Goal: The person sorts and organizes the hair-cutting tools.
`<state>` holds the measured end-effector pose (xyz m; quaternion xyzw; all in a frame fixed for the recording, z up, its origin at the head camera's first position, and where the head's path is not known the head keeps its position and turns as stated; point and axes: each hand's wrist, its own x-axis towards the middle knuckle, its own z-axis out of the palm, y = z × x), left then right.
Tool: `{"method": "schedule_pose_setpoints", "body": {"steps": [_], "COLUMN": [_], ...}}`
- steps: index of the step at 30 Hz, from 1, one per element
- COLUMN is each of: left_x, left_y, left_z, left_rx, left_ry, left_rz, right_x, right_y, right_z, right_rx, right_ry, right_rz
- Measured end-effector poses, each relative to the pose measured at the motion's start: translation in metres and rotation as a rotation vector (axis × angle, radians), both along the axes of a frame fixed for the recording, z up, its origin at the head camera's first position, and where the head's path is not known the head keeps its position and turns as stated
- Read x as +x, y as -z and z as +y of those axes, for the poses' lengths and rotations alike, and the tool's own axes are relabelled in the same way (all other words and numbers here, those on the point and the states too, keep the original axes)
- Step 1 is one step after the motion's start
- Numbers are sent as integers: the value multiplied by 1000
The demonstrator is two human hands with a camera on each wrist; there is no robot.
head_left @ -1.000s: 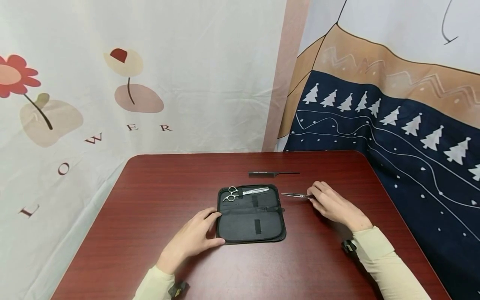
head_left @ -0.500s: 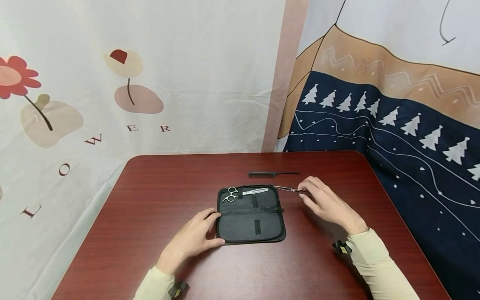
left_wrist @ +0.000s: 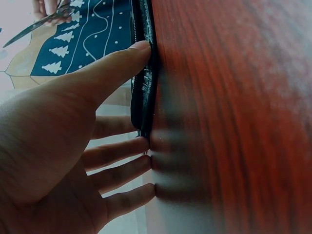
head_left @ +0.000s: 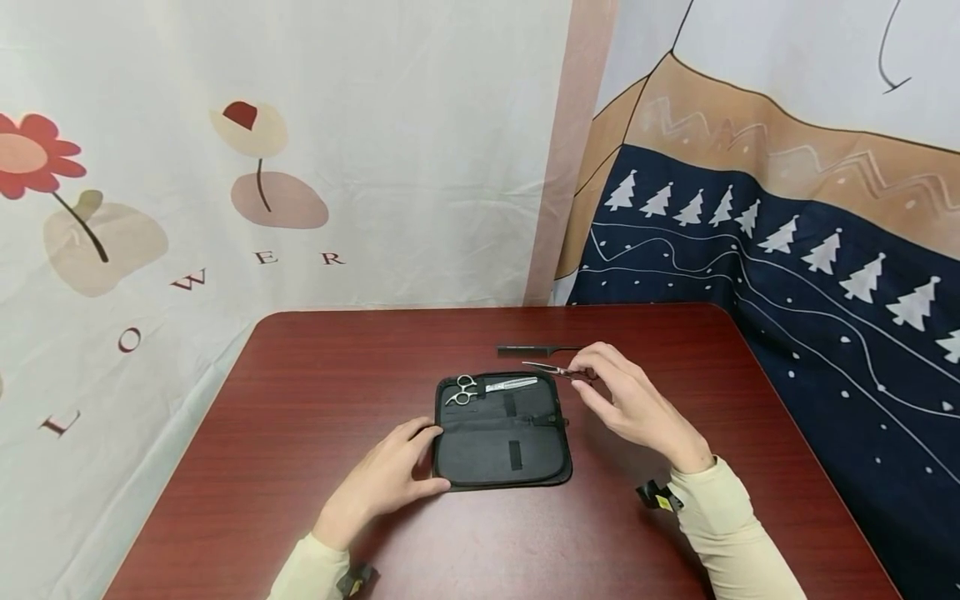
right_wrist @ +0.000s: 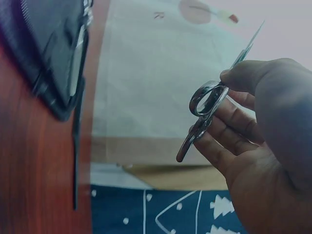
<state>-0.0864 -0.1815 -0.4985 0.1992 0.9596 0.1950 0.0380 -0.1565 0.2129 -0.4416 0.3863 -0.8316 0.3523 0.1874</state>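
A black zip case (head_left: 480,460) lies spread open on the table. In its upper part, a silver pair of thinning scissors (head_left: 513,383) sits under a strap. My left hand (head_left: 382,473) rests at the case's left side, fairly straight fingers on the table and the thumb (left_wrist: 134,53) against the case edge. My right hand (head_left: 637,410) pinches a second pair of scissors (right_wrist: 207,100) by the handle between thumb and fingers. In the head view their blades point left, above the case's far right corner; the right wrist view shows them off the table.
Behind the case lies a black tail comb (head_left: 522,351), its thin tail partly covered by the right hand. The reddish-brown table (head_left: 322,375) ends at a back edge against a white printed curtain (head_left: 420,150) and a navy tree-patterned cloth (head_left: 787,275).
My right hand has carried the scissors left and away from me, from beside the case to over its far right corner. The left hand and the case have stayed put.
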Motion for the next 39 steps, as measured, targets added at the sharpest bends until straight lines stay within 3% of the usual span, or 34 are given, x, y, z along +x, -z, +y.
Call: {"method": "schedule_pose_setpoints", "body": {"steps": [8, 20, 27, 31, 36, 39], "left_x": [0, 1, 2, -3, -15, -22], "left_y": [1, 1, -11, -23, -37, -44], "left_z": [0, 0, -5, -2, 14, 27], "left_rx": [-3, -10, -4, 89, 318, 453], "left_ry": [-2, -1, -16, -10, 43, 77], "left_rz": [3, 26, 73, 166, 313, 360], "right_x": [4, 6, 5, 5, 7, 9], "right_y": [-12, -18, -17, -16, -16, -15], "right_z": [-18, -37, -40, -41, -43, -43], "right_rx": [-52, -108, -108, -115, -119, -123], "right_ry": [-27, -35, -34, -27, -6, 4], "right_rz": [-13, 65, 58, 67, 46, 23]}}
